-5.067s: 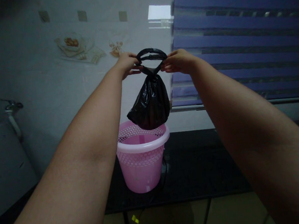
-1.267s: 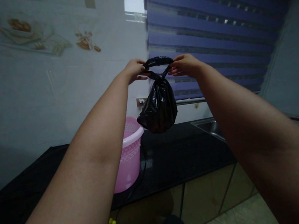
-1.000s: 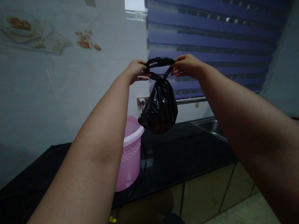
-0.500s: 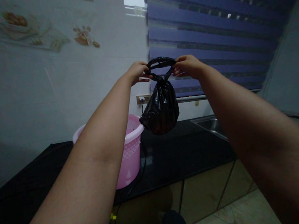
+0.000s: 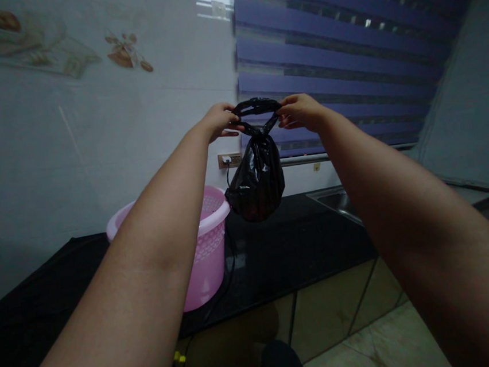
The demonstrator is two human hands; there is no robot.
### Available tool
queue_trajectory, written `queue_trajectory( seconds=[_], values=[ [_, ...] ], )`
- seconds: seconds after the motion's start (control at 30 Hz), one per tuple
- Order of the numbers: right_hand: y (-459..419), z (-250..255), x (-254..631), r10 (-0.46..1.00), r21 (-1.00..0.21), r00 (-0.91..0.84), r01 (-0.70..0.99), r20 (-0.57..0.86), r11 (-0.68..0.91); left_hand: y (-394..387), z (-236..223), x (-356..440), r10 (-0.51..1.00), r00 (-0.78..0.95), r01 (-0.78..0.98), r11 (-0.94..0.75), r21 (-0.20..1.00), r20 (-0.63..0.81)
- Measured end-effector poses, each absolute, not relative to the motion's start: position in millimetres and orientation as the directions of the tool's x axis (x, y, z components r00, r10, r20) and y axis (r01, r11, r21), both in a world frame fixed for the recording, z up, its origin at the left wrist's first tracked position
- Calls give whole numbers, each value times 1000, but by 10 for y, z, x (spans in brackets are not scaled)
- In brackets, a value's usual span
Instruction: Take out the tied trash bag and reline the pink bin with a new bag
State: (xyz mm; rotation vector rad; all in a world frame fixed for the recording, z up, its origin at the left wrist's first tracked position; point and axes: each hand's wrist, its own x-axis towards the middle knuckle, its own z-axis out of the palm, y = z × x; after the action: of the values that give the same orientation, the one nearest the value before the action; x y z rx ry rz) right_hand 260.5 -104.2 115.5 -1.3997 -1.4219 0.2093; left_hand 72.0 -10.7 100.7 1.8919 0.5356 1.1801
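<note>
- A black plastic bag (image 5: 256, 178) hung upright in midair, glossy and crinkled, its lower part rounded and bulging, with a corner poking out at lower left. Its neck was cinched into a knot, above which the handles opened into a wide loop.
- The left hand (image 5: 219, 122) pinched one side of that loop, and the right hand (image 5: 301, 111) pinched the other; the two hands were apart, both arms stretched forward.
- The bag was in front of a black countertop (image 5: 289, 248), beside the pale rim of a pink basket (image 5: 214, 219); whether they touched could not be told.
- Five seconds earlier, the bag overlapped the basket's opening. The view had since turned right, so the basket appeared further left, partly behind the left forearm, while a metal sink (image 5: 341, 200) and a wall socket (image 5: 230, 160) had come into sight.
- A yellow piece (image 5: 179, 357) below the counter was too small to read.
</note>
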Motion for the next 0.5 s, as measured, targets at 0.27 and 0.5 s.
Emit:
queue_trajectory(
  seconds=[0.27,0.5],
  values=[
    [-957,1126,2667,800,-737,275,615,533,280,-77,964,739,723,471,-52,-549,834,505],
    [-969,1119,2664,808,-727,287,646,514,232,-52,954,742,731,500,-10,-532,847,465]
  ],
)
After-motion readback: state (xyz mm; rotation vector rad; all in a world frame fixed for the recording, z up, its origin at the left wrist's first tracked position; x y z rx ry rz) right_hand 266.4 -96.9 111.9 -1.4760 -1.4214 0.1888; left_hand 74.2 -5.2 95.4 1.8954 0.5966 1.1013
